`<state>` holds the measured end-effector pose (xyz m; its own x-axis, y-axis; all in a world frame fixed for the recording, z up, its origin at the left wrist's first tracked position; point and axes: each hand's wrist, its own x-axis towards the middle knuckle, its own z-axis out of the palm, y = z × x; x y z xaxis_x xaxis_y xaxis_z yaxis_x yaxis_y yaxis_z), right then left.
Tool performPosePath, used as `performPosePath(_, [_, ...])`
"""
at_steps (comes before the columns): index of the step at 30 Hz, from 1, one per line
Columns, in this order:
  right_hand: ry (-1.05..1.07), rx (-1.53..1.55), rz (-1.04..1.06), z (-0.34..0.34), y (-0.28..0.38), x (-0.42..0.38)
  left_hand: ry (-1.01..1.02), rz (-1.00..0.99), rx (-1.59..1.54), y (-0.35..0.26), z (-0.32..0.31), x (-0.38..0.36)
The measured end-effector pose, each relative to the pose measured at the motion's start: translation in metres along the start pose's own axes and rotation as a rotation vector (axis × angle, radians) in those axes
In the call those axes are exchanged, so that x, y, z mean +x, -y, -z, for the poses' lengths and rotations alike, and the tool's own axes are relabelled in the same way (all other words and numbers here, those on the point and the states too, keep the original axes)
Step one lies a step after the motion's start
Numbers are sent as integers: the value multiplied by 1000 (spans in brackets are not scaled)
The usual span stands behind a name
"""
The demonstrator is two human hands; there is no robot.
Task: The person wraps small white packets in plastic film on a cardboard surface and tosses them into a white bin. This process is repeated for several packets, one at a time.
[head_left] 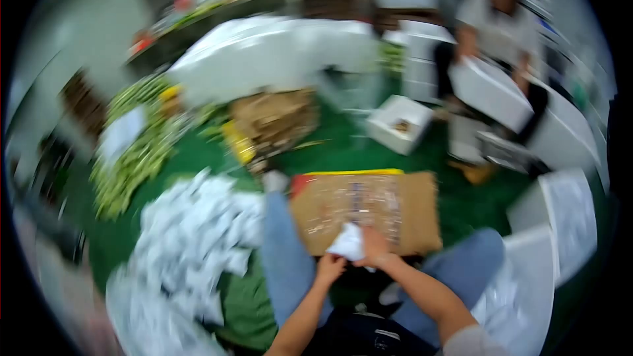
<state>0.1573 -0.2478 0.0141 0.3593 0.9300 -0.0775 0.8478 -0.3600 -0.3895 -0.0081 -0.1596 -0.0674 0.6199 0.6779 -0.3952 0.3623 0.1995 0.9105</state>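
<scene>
A small white packet (348, 241), maybe paper or thin plastic, is held over the near edge of a cardboard-covered work surface (414, 214). My right hand (374, 248) is closed on the packet's right side. At its lower left corner, the fingers of my left hand (331, 268) are pinched together on it. Motion blur hides the finer detail of the fingers and anything inside the packet. Clear tape and a yellow strip (356, 172) show on the cardboard.
To the left lies a large heap of similar white pieces (191, 237), with long green vegetables (142, 138) behind it. A brown sack (273, 118) and a white foam box (400, 124) stand ahead. A co-worker (499, 33) holds a foam box (491, 92). More foam boxes (544, 277) line the right.
</scene>
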Motion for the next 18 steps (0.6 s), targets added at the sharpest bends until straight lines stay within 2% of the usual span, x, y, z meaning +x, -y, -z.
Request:
performPosePath(3, [31,-69,-127,4,8,-11,33,27,-42,-13,5,1])
performPosePath(8, [32,-8,-103,12,6,-15,12,30,-138,-14,7,-1])
performPosePath(15, [37,6,-115,9,8,-17,-85,21,-245,-25,13,-4])
performPosePath(18, [17,37,-125,7,7,-17,-206,-31,-279,-22,21,-1])
